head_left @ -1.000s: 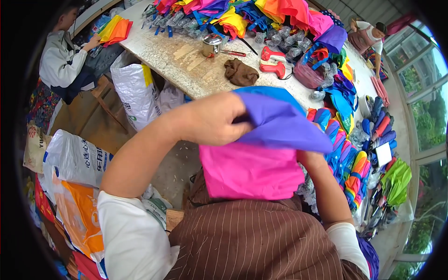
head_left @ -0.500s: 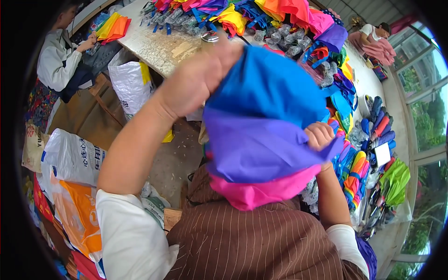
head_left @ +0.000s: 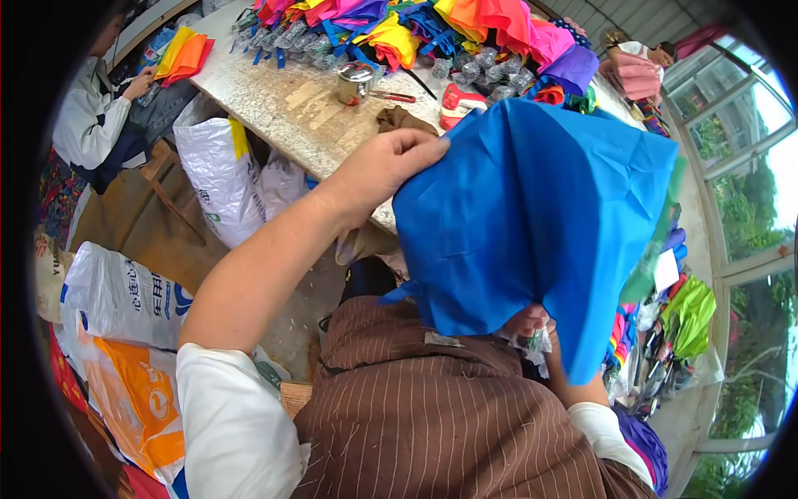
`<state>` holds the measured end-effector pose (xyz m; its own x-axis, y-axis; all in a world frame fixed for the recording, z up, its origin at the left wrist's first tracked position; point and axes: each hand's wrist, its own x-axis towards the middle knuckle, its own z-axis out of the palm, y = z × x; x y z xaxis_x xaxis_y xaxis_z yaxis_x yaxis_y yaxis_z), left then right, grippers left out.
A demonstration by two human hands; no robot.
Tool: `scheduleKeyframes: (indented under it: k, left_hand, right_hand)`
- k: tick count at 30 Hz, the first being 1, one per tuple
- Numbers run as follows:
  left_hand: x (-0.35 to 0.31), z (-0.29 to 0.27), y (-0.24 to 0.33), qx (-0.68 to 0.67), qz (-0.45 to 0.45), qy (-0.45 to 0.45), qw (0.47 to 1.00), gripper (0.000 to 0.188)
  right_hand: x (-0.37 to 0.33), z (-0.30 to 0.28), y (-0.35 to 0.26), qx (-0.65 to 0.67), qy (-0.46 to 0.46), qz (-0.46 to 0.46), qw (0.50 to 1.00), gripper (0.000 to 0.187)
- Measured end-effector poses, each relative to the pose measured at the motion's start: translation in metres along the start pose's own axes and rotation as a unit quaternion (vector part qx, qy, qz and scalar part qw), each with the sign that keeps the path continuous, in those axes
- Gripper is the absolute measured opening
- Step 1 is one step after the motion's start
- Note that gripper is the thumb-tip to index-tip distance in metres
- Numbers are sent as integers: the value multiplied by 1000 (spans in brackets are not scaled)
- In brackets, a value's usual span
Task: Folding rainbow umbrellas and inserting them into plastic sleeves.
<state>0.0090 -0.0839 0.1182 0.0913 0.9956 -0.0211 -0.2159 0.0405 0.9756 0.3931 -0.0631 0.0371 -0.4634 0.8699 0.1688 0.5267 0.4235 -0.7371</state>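
Before me hangs a loosely folded umbrella (head_left: 532, 216), its bright blue cloth spread wide and creased. At its upper left edge, my left hand (head_left: 378, 173) pinches the blue cloth between thumb and fingers. My right hand (head_left: 529, 320) is mostly hidden beneath the cloth. Its visible fingers are curled at the umbrella's lower end, where crinkled clear plastic wrap (head_left: 537, 353) shows. A sliver of green cloth (head_left: 654, 241) appears behind the blue on the right.
Several colourful umbrellas (head_left: 386, 40) lie heaped on the worn table (head_left: 287, 93). A metal tin (head_left: 356, 81), red-handled tool (head_left: 392, 96) and brown cloth (head_left: 407, 120) are there too. White sacks (head_left: 218, 175) stand left. Two other people sit working, one (head_left: 91, 108) at left, one (head_left: 636, 71) far right.
The umbrella has turned, so its blue panel now faces me and the purple and pink ones are out of sight. My left hand has come lower; my right hand has gone down beneath the cloth.
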Motion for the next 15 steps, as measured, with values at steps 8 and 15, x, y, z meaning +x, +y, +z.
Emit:
scheduleKeyframes:
  k: [8,15]
  left_hand:
    - [0,-19,23,8,133,182,974,31]
    - [-87,69,33,-139,60,-233,961,90]
  right_hand:
    - [56,51,-46,303,-70,195,930,16]
    - [36,77,-79,412,-73,145,896,23]
